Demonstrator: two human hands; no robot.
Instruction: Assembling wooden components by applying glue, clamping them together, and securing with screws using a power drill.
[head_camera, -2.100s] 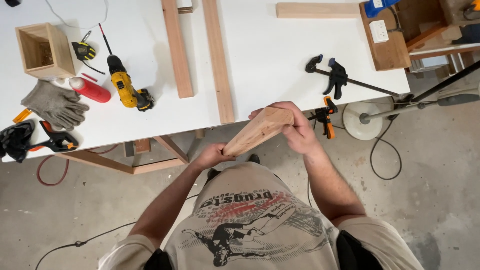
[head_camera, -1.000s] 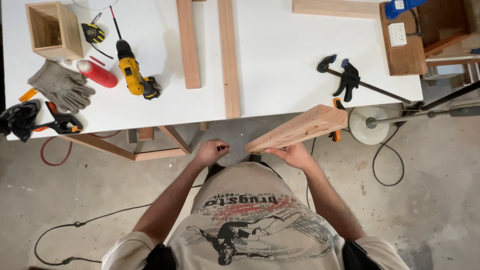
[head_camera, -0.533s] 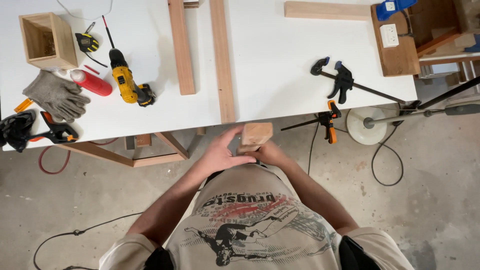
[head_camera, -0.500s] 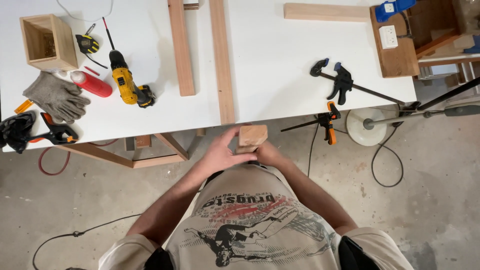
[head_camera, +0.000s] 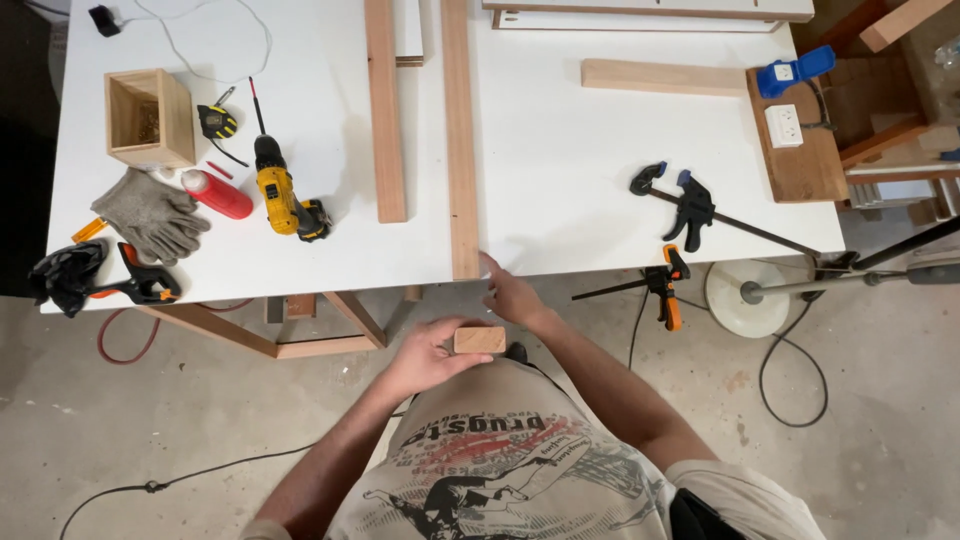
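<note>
A short wooden plank (head_camera: 479, 340) stands on end against my belly, seen end-on as a small rectangle. My left hand (head_camera: 428, 355) grips it from the left. My right hand (head_camera: 510, 292) is off the plank, fingers apart, reaching up to the front edge of the white table (head_camera: 560, 180), just right of the near end of a long narrow board (head_camera: 459, 130). A second, shorter board (head_camera: 385, 110) lies parallel to its left.
A yellow drill (head_camera: 282, 195), red bottle (head_camera: 218, 194), grey gloves (head_camera: 152, 215), tape measure (head_camera: 217, 121) and small wooden box (head_camera: 150, 117) lie on the table's left. Bar clamps (head_camera: 690, 205) (head_camera: 662, 285) sit at the right front edge; another clamp (head_camera: 90, 280) at far left. Cables cross the concrete floor.
The plank was swung from level to end-on against my body. My right hand has let go of it and moved up to the table edge; my left hand keeps hold.
</note>
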